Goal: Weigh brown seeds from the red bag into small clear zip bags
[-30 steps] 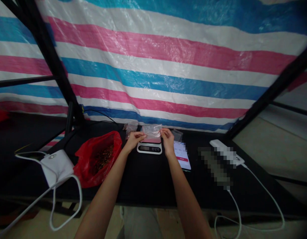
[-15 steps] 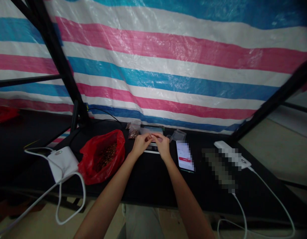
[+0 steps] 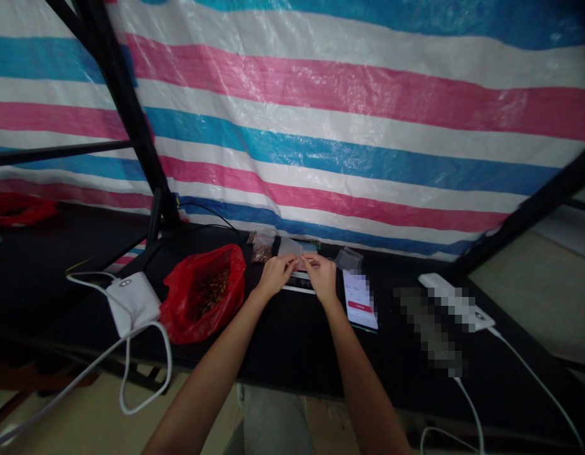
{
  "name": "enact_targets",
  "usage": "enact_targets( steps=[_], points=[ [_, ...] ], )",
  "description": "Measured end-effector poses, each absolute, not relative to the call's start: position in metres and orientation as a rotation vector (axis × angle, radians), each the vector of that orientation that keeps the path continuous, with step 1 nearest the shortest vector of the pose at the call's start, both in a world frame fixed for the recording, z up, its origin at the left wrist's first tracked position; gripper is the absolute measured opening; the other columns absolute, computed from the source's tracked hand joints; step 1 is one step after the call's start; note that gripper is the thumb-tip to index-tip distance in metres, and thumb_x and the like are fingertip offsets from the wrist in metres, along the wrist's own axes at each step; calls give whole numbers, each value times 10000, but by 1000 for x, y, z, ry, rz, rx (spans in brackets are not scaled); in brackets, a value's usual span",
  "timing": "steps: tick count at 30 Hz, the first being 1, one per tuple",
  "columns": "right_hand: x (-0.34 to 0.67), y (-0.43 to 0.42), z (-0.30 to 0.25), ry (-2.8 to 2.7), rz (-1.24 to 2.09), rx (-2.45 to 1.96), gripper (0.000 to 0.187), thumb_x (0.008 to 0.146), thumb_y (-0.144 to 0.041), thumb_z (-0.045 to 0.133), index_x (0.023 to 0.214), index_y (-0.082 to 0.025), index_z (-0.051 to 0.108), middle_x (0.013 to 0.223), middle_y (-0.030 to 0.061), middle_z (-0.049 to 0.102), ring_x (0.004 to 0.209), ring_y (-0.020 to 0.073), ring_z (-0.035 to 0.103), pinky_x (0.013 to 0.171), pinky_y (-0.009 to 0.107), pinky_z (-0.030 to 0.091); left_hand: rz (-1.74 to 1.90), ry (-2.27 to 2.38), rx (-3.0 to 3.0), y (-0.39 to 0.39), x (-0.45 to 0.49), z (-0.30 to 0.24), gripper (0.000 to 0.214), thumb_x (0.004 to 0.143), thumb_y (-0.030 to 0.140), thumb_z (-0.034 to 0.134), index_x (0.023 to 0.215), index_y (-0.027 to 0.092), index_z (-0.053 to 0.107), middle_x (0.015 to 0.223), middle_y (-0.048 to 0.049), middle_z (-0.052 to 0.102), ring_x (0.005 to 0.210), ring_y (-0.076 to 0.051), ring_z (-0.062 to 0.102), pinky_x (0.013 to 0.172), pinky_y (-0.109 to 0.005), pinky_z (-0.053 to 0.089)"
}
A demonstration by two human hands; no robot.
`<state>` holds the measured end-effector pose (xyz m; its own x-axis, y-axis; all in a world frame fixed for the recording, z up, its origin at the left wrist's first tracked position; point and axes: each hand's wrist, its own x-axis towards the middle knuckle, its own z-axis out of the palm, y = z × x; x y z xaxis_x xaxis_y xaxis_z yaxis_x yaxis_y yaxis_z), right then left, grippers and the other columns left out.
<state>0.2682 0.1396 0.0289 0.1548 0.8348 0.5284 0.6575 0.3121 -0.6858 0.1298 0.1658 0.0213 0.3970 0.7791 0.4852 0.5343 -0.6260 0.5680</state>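
Together: both hands meet above the far middle of a black table, just in front of a striped tarpaulin.
Left hand: fingers curled, fingertips pinched on the left part of a small clear plastic bag.
Right hand: fingertips pinched on the same bag, just right of the left hand's pinch; the two hands touch or nearly touch.
Clear plastic bag: held up between the two pinches, rising above the fingertips toward the tarpaulin; its contents cannot be made out.
Digital scale: on the table directly under the hands, mostly hidden by them; only a strip of its near edge and part of its top show.
Red plastic bag: open, on the table just left of the left forearm, holding small brown pieces.
Small filled packets: clear, with brown contents, behind the red bag and just left of the held bag.
Empty clear bag: flat on the table just right of the right hand.
Phone: screen lit, lying right of the right wrist.
White device: at the left, with a white cable looping off the table edge.
White power strip: well to the right.
Backdrop: pink, blue and white striped tarpaulin with black frame poles.
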Motion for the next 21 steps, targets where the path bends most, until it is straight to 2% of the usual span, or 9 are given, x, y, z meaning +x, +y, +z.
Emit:
enact_targets(
  steps=[4,8,11,14,17,21],
  points=[
    [264,137,32,-1590,187,-1516,175,770,-338,536,708,-223,652,697,-3,696,639,158,656,629,236,468,1112,1340,2385,162,133,20,263,840,306,437,684,183,609,569,-5,571,527,-123,507,534,-224,282],
    [262,138,34,-1530,94,-1636,155,752,-310,524,668,-213,611,649,4,677,640,169,652,625,245,457,1282,1572,2267,162,131,21,213,813,258,457,648,180,567,566,-7,556,537,-125,512,534,-232,265],
    [264,140,33,-1541,138,-1578,150,748,-301,519,648,-206,578,644,6,667,635,168,650,630,251,463,1320,1654,2223,164,129,24,189,811,284,462,663,191,533,556,7,535,535,-127,512,526,-236,258],
    [264,139,31,-1580,216,-1492,158,771,-329,509,697,-207,576,664,0,668,632,161,651,628,251,473,1277,1589,2265,165,132,24,133,781,330,510,740,204,503,575,22,523,532,-133,505,508,-237,256],
    [262,137,30,-1591,228,-1481,159,780,-347,509,745,-213,587,694,-2,675,621,155,651,617,252,483,1231,1392,2344,165,137,20,72,793,252,478,738,206,472,598,24,515,548,-126,501,522,-230,289],
    [263,138,26,-1542,238,-1463,158,757,-349,539,808,-214,603,732,3,686,635,157,654,608,249,491,1249,1237,2403,162,140,14,114,804,197,427,696,198,461,607,20,506,559,-116,494,552,-225,337]
  ],
)
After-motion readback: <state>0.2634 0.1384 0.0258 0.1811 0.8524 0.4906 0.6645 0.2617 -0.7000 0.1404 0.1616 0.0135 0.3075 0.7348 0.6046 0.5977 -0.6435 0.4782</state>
